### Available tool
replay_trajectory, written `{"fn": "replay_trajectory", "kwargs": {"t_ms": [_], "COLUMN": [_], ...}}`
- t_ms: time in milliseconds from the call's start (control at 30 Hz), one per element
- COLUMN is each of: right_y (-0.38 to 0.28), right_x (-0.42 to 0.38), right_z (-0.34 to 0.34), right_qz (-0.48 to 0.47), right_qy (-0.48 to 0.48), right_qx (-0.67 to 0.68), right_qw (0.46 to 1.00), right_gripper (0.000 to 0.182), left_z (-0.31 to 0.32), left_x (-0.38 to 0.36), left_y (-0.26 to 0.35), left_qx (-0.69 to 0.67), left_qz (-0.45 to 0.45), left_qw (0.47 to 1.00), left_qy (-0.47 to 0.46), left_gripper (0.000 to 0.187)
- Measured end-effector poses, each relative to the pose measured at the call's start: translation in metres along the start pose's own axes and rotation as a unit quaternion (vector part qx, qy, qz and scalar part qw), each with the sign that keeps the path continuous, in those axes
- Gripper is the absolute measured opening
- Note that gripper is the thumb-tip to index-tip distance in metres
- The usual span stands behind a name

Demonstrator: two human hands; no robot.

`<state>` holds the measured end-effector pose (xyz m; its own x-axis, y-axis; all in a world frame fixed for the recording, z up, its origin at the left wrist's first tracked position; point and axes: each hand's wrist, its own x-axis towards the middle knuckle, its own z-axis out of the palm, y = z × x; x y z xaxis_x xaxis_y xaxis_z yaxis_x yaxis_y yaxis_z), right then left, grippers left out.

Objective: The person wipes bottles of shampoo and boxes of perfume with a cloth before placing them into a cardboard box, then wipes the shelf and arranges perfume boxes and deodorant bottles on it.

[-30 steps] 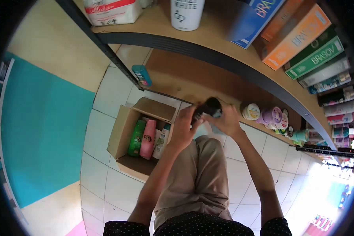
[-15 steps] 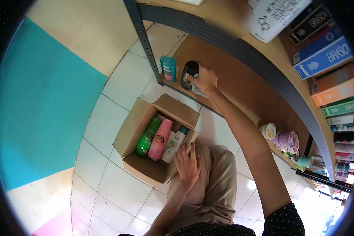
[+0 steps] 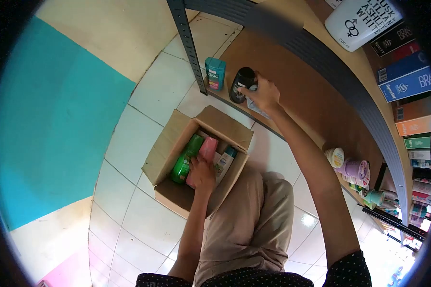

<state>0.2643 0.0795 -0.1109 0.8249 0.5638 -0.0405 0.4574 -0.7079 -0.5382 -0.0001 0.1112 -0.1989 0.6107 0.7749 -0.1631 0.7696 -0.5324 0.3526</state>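
On the low shelf stands a dark bottle (image 3: 244,79) with a black cap. My right hand (image 3: 266,95) grips its side, thumb in front, with a crumpled grey cloth (image 3: 258,108) under the palm. Inside the open cardboard box (image 3: 177,203), my left hand (image 3: 203,174) lies over a pink bottle (image 3: 209,148), fingers curled around it and close to the green bottle (image 3: 181,167). The hand hides much of the pink bottle. A white bottle with a blue cap (image 3: 225,161) leans at the box's right side.
A teal Zinc bottle (image 3: 215,74) stands beside the metal shelf post (image 3: 189,43). Small round tubs (image 3: 357,170) are stacked further along the low shelf (image 3: 311,86). Boxed products (image 3: 407,86) line the upper shelf. My bent knees (image 3: 244,201) are right of the cardboard box.
My left hand has moved from the box's right edge into the box, onto the pink bottle. My right hand stays at the dark bottle. The whole view has shifted slightly.
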Motion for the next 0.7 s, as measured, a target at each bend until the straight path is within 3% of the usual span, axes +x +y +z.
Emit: {"fn": "replay_trajectory", "kwargs": {"t_ms": [33,100,200,267,333,400,467,500,567,600,633,667,700], "right_y": [0.002,0.007,0.029,0.042,0.058,0.087,0.078,0.079,0.082,0.081,0.079,0.075,0.062], "right_x": [-0.004,-0.015,-0.05,-0.089,-0.129,-0.171,-0.205,-0.221,-0.246,-0.256,-0.265,-0.271,-0.273], "right_z": [-0.002,-0.01,-0.012,-0.014,-0.017,-0.011,-0.034,-0.041,-0.055,-0.059,-0.063,-0.066,-0.075], "right_qz": [0.0,0.021,0.05,0.015,0.084,0.115,0.273,0.273,0.311,0.309,0.305,0.298,0.31], "right_qy": [0.002,0.003,0.009,0.076,0.045,0.058,-0.028,-0.027,-0.054,-0.049,-0.042,-0.036,-0.02], "right_qx": [0.006,0.012,0.126,0.188,0.256,0.308,0.438,0.441,0.568,0.569,0.629,0.685,0.698], "right_qw": [1.0,1.0,0.991,0.979,0.962,0.943,0.856,0.855,0.76,0.76,0.714,0.663,0.645], "right_gripper": [0.057,0.06,0.057,0.044,0.032,0.028,0.029,0.029,0.035,0.035,0.036,0.037,0.04], "left_z": [0.003,0.008,0.016,0.041,0.039,0.017,0.023,0.024,0.016,0.011,0.008,0.004,0.002], "left_x": [0.002,0.005,0.002,-0.002,-0.004,-0.001,0.002,0.001,0.003,0.007,0.009,0.01,0.009], "left_y": [-0.002,-0.004,-0.009,-0.026,-0.028,-0.006,-0.006,-0.007,-0.012,-0.015,-0.022,-0.031,-0.036], "left_qx": [0.0,0.187,0.162,0.121,0.083,0.047,0.001,-0.042,-0.054,-0.068,-0.068,-0.204,-0.335], "left_qz": [0.001,0.077,0.069,0.096,0.124,0.038,0.018,-0.001,-0.004,-0.008,-0.002,0.013,0.027], "left_qw": [1.0,0.977,0.983,0.988,0.987,0.998,0.999,0.996,0.994,0.991,0.991,0.973,0.936], "left_qy": [-0.001,-0.074,-0.052,-0.001,0.05,0.013,-0.028,-0.073,-0.097,-0.119,-0.118,-0.11,-0.102], "left_gripper": [0.03,0.029,0.03,0.033,0.038,0.046,0.048,0.051,0.051,0.051,0.051,0.046,0.041]}}
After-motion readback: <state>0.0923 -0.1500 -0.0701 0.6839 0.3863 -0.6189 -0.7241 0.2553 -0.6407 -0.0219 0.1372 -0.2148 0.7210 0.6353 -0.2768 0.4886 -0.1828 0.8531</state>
